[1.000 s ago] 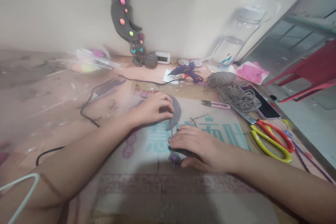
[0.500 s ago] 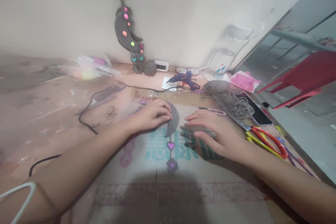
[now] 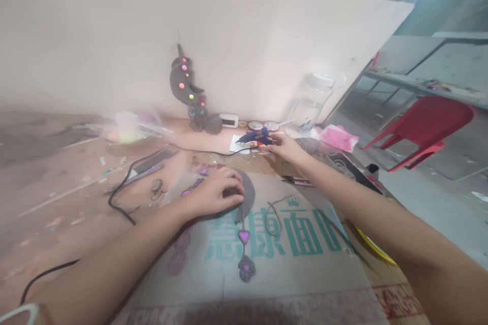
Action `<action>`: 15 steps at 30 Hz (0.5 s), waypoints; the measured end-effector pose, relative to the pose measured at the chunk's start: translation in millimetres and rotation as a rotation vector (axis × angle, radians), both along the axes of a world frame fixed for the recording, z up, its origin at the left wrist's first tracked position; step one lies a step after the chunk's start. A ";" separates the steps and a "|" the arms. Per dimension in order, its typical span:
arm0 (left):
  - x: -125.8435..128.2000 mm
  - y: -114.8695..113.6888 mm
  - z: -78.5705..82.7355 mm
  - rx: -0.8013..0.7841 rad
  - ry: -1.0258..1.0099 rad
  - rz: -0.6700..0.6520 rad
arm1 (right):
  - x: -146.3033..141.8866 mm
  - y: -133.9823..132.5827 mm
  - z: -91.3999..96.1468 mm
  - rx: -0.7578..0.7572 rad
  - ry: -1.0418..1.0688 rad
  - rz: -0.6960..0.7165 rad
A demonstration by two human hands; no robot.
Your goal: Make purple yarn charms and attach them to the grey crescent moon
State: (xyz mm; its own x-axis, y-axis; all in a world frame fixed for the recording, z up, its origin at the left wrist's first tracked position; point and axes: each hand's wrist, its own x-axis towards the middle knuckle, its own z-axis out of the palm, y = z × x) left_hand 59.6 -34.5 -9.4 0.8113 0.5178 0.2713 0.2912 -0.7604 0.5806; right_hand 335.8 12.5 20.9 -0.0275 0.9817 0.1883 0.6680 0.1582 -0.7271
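My left hand rests on the sheet with its fingers closed on the inner edge of a grey yarn-covered crescent. From the crescent a cord hangs toward me, bearing a purple heart and a grey flower with a purple centre. Farther back, my right hand reaches over and has its fingers closed round the handle of a blue hot glue gun. The gun's nozzle lies over a small white card. A loose piece of grey yarn curls on the sheet between my arms.
A finished-looking grey moon ornament with coloured dots hangs on the wall. A clear jar, pink cloth and grey yarn stand back right. Scissors' yellow handle shows beneath my right arm. A black cable runs left.
My right hand has moved from above the sheet back to the glue gun and closed on its handle. My left hand stays at the crescent. The view has tilted upward.
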 end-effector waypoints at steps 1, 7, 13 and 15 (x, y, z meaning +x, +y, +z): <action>-0.4 1.0 0.0 -0.007 0.005 -0.012 | -0.1 5.9 -1.8 -0.007 -0.024 0.002; -4.4 6.5 -0.3 -0.008 0.036 -0.078 | 1.4 31.6 -15.1 -0.052 -0.126 0.003; -5.6 8.8 1.4 0.010 0.060 -0.117 | -2.0 27.1 -3.3 -0.052 -0.162 -0.071; -5.6 9.5 1.5 0.008 0.060 -0.121 | -1.8 20.7 7.4 -0.047 -0.156 -0.087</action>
State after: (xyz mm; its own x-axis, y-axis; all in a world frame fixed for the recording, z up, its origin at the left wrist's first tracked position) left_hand 54.0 -25.0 -7.9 0.8826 0.4131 0.2244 0.2309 -0.7968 0.5584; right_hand 334.1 33.2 28.3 0.0329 0.9893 0.1424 0.7831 0.0630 -0.6186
